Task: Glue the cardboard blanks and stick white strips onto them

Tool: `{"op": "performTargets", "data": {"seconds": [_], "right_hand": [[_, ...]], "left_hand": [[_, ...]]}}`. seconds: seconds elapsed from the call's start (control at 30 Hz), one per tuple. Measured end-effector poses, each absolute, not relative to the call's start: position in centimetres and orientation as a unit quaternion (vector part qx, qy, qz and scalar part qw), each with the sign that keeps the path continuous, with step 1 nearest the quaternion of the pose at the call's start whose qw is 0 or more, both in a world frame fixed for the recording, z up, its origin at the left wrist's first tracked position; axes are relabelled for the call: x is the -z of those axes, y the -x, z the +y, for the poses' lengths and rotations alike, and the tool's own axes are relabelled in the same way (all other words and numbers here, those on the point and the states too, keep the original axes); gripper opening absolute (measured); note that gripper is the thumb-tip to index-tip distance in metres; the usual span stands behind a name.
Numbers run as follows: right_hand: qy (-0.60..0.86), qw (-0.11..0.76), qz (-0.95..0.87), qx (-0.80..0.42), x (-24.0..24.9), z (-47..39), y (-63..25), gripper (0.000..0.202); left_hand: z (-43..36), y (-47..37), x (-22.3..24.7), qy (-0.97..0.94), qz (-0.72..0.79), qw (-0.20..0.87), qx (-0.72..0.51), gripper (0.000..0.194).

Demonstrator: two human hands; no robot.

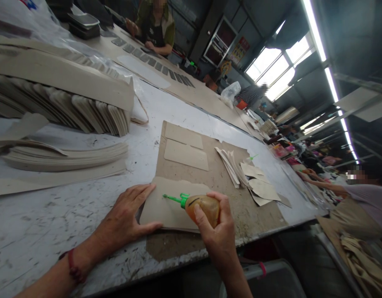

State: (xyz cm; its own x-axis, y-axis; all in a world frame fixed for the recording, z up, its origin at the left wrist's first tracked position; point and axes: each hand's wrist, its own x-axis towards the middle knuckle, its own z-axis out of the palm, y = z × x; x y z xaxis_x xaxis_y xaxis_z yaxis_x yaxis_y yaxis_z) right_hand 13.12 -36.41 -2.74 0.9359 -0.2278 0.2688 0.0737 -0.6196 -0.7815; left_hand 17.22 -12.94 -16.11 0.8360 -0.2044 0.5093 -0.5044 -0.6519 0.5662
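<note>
Amber glue bottle (203,208): right hand (217,236) fingers gripping it, green nozzle aiming over the tan sheet (170,205); left hand (125,217) lying flat and open, pinning that sheet; gluing step beginning, steady squeezing needed.

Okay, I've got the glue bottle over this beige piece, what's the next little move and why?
Probably tip the glue bottle down so its green nozzle meets the beige piece. The right hand holds the bottle nearly level with the nozzle tip just above the piece, and the left hand already presses the piece flat on the brown board.
</note>
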Motion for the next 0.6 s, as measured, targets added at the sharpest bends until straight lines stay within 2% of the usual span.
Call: {"op": "performTargets", "data": {"seconds": [0.17, 0.37, 0.6], "right_hand": [[0.891, 0.425, 0.014, 0.155, 2.8, -36.3, -13.0, 0.034], [0.883, 0.432, 0.061, 0.175, 1.7, -36.5, -11.9, 0.035], [0.739, 0.600, 0.214, 0.219, 1.2, -41.1, -9.8, 0.055]], "left_hand": [[-12.9, -17.1, 16.2, -0.887, -0.199, 0.362, -0.207, 0.089], [-13.0, -17.2, 16.3, -0.888, -0.202, 0.351, -0.221, 0.088], [-12.5, -17.5, 16.3, -0.883, -0.229, 0.326, -0.245, 0.086]]}}
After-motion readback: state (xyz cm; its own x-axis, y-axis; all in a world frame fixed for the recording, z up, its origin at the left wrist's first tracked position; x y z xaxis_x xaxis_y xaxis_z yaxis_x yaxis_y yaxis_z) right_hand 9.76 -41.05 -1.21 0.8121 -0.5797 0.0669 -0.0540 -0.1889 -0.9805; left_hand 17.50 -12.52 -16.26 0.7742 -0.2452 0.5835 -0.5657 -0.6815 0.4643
